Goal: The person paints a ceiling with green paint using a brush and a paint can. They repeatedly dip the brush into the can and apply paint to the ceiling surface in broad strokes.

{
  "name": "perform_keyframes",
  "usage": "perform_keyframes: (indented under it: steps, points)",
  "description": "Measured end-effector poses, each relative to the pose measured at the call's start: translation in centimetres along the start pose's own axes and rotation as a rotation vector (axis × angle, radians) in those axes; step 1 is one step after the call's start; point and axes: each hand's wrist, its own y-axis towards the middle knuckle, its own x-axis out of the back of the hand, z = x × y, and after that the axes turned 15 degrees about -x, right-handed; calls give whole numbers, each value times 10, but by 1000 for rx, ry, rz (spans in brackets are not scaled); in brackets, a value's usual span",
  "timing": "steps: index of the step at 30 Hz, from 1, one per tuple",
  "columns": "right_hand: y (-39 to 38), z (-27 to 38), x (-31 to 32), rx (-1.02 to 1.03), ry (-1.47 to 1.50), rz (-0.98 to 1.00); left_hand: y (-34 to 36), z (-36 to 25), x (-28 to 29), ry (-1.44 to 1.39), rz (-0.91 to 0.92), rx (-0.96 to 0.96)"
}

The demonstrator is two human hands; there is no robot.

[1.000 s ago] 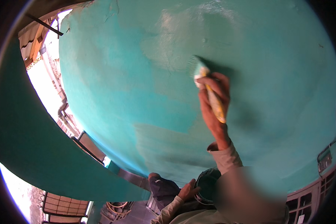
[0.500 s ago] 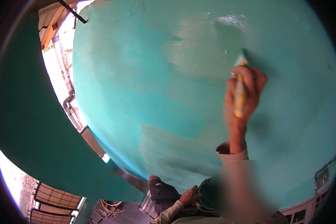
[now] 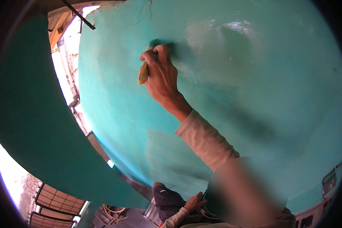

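Paintbrush [image 3: 143, 74] in the right hand [image 3: 163, 74], its bristles at the upper left-centre of a turquoise wall [image 3: 114, 87], where they appear to meet the surface. Work looks partway along: a glossy grey-green patch [image 3: 212, 45] right of the brush seems freshly coated and wet, and a duller patch of similar tone [image 3: 167, 146] shows lower down. Between them and toward the left edge, brighter turquoise seems left to cover, though the tones alone cannot settle it. The right arm reaches up and leftward from the lower right in a pale sleeve [image 3: 209, 142], wrist bent, fingers pinched near the bristle end, handle angling down and left. Low in view, the left hand [image 3: 193, 202] rests narrow at the rim of a round container [image 3: 210, 216]; blur hides much of it, and its grip cannot be told.
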Motion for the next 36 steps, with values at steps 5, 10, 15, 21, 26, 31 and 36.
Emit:
perform_keyframes:
  steps: [5, 10, 15, 21, 26, 31, 36]
  points:
    - [8, -26, 45, -8, 207, -56, 1, -6, 2, 82, 75, 100]
    - [3, -50, 125, 49, 94, -148, 1, -18, 8, 3, 88, 122]
    - [-2, -27, 165, -39, -136, -206, 0, -2, -1, 45, 37, 22]
    - [22, -1, 118, 108, -295, -281, 2, 3, -5, -8, 20, 9]
    - [33, 5, 13, 13, -291, -226, 4, 5, -7, 24, 22, -13]
    - [46, 25, -38, 29, -327, -145, -1, 1, -8, -43, 11, 29]
    - [58, 23, -39, 36, -36, 93, -1, -12, 0, -3, 27, 52]
